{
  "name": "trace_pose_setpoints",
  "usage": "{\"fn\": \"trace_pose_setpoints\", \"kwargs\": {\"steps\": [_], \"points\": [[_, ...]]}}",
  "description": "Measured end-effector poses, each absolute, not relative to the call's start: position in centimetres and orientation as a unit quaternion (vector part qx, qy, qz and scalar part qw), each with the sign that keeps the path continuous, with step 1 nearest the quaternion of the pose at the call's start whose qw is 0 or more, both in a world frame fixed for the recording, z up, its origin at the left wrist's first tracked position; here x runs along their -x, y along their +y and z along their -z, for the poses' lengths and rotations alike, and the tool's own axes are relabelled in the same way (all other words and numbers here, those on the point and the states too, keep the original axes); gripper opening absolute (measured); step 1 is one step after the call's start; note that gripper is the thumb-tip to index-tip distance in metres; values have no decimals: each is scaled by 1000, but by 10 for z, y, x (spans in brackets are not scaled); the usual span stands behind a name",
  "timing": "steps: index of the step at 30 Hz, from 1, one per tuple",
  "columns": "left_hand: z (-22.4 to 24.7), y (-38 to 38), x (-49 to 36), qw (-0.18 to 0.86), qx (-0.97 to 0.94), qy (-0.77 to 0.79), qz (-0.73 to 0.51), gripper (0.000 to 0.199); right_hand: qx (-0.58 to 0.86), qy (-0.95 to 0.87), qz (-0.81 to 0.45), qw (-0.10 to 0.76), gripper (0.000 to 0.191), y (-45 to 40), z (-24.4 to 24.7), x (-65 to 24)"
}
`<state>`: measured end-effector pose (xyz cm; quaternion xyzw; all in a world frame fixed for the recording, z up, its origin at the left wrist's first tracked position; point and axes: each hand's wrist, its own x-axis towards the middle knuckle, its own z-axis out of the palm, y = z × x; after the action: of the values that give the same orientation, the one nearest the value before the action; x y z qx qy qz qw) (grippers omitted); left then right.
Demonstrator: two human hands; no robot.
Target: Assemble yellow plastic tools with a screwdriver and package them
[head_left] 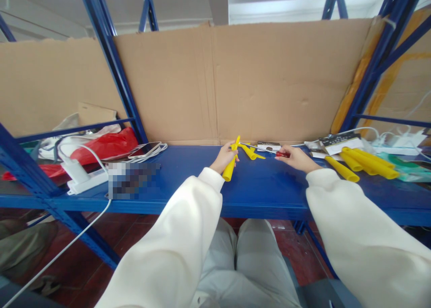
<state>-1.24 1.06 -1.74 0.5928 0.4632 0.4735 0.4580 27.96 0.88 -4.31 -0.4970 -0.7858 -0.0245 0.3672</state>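
My left hand (226, 158) is closed around a yellow cone-shaped piece (229, 169), whose wide end points down toward me. In my right hand (292, 158) is the red handle of a screwdriver (282, 154). Its thin metal shaft runs left toward the yellow piece; whether the tip touches it I cannot tell. Just right of my left hand, more yellow pieces (248, 152) lie on the blue shelf (188, 173). Several yellow cones (367, 162) lie to the right of my right hand.
Cardboard panels (269, 79) stand behind the shelf. At the left are a white power strip (88, 181), a red bag (105, 148), a phone (145, 150) with cable and a blurred item. Papers (341, 143) and a green plastic bag (409, 168) lie at the right. Blue posts frame the shelf.
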Motion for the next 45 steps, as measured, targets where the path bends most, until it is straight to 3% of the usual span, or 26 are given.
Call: {"fn": "trace_pose_setpoints", "kwargs": {"steps": [8, 18, 29, 45], "points": [[18, 8, 10, 464, -573, 451, -502, 56, 485, -791, 6, 373, 39, 9, 43, -278], [16, 17, 15, 468, -512, 464, -551, 67, 521, -774, 5, 359, 40, 11, 43, -286], [25, 23, 14, 468, -529, 498, -503, 68, 514, -802, -93, 291, 42, 5, 41, -278], [41, 25, 3, 439, -595, 504, -446, 63, 508, -819, -90, 250, 40, 8, 42, -277]]}}
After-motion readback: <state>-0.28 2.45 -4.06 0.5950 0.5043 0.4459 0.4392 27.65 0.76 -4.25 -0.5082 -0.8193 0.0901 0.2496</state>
